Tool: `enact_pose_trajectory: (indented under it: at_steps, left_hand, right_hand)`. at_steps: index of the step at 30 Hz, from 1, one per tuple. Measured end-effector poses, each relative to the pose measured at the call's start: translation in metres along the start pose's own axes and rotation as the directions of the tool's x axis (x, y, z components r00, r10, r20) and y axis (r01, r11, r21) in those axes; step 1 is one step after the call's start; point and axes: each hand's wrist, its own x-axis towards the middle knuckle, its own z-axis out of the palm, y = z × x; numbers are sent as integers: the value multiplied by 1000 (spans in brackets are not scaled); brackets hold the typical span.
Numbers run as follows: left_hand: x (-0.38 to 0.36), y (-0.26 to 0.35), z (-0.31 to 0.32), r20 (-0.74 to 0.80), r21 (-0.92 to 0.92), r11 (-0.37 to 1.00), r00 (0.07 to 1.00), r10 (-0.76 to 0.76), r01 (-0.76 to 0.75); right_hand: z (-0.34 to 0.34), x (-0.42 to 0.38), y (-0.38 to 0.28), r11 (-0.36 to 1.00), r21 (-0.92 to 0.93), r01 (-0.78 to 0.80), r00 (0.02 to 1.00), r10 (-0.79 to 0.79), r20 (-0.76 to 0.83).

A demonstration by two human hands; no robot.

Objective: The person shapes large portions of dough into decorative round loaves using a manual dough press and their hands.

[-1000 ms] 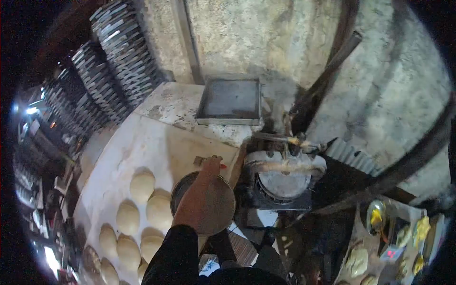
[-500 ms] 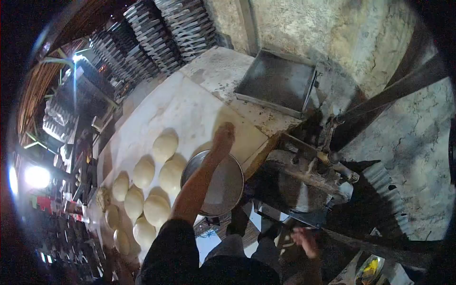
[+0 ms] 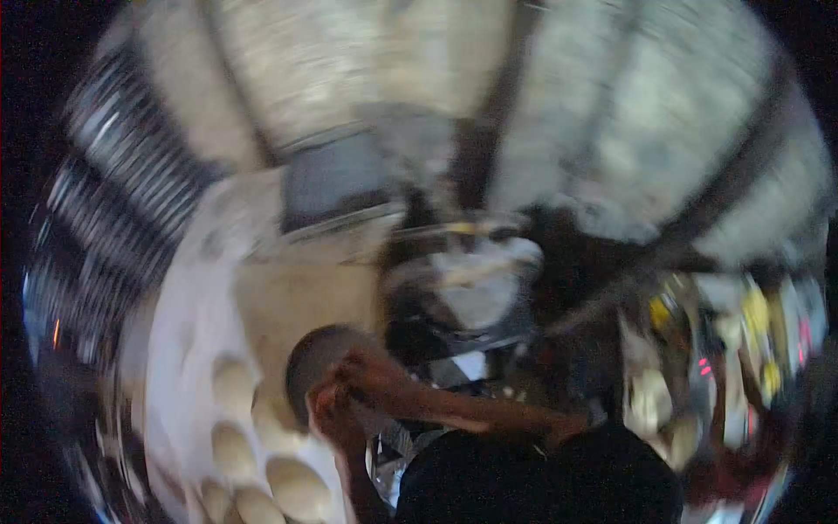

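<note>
My left hand (image 3: 330, 406) and my right hand (image 3: 349, 374) come together over the round metal pan (image 3: 304, 356), overlapping in this view. Motion blur smears the fingers of both, and I cannot tell whether anything is between them. The right forearm reaches across in front of my body; the left arm rises from below. Large pale dough balls (image 3: 298, 489) lie on the white-covered table (image 3: 183, 336) to the left of the hands.
A square metal tray (image 3: 339, 179) stands at the table's back edge by the wall. Beyond the table's right side is a dark machine (image 3: 467, 284). Slatted stacks (image 3: 131, 140) stand at left. Another person (image 3: 742, 454) is at the far right.
The view has swung to the right, shifting the table and dough leftward. My right hand has come up from low right and across to my left hand at the pan.
</note>
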Motion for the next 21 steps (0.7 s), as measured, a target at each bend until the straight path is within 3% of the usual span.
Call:
enact_pose_trajectory:
  at_steps: [1, 2, 4, 6, 7, 8, 10, 11, 13, 14, 15, 16, 17, 19, 21]
  left_hand:
    - [-3, 23, 5, 44, -11, 999, 998, -51, 52]
    - [-2, 16, 15, 170, -224, 959, 976, -134, 170]
    - [-7, 7, 32, 412, -513, 717, 868, -278, 473]
    - [-14, 12, 61, 536, -222, 974, 841, 79, 50]
    - [-19, 21, 77, 610, -102, 969, 755, 239, -224]
    - [-15, 51, 84, 708, -42, 938, 652, 272, -345]
    - [-10, 73, 95, 793, -102, 934, 539, 285, -343]
    - [-10, 78, 104, 822, -126, 930, 489, 293, -345]
    - [-13, 58, 117, 835, -122, 945, 483, 263, -304]
    - [-15, 48, 122, 844, -118, 952, 476, 246, -284]
    - [-20, 45, 126, 849, -27, 975, 510, 140, -223]
    - [-25, 44, 128, 844, 68, 985, 535, 28, -158]
    - [-32, 39, 131, 828, 160, 983, 554, -83, -92]
    - [-52, -7, 139, 752, 260, 965, 637, -172, -46]
    - [-68, -1, 167, 766, 259, 966, 610, -203, -5]
  right_hand:
    - [0, -10, 17, 986, 81, -142, 989, 145, -25]
    - [-13, -26, -6, 988, 32, -153, 979, 156, -135]
    - [-33, -60, -10, 975, -172, -143, 950, 86, -300]
    - [-53, -102, 19, 879, -465, -101, 930, -83, -359]
    - [-65, -129, 30, 866, -421, -269, 889, 56, -454]
    - [-80, -156, 35, 832, -356, -425, 823, 190, -536]
    - [-127, -219, 13, 665, -113, -738, 553, 500, -666]
    - [-144, -263, 27, 733, -50, -678, 461, 371, -806]
    - [-184, -357, 62, 469, 94, -878, 52, 288, -956]
    - [-200, -406, 80, 652, 154, -742, -69, 155, -986]
    - [-218, -450, 89, 661, 212, -720, -197, 99, -975]
    - [-234, -503, 120, 776, 157, -611, -234, 13, -972]
    - [-251, -556, 158, 822, 371, -432, -443, 165, -881]
    - [-282, -561, 120, 818, 546, -180, -497, 404, -768]
    - [-322, -630, 186, 842, 410, -351, -509, 196, -838]
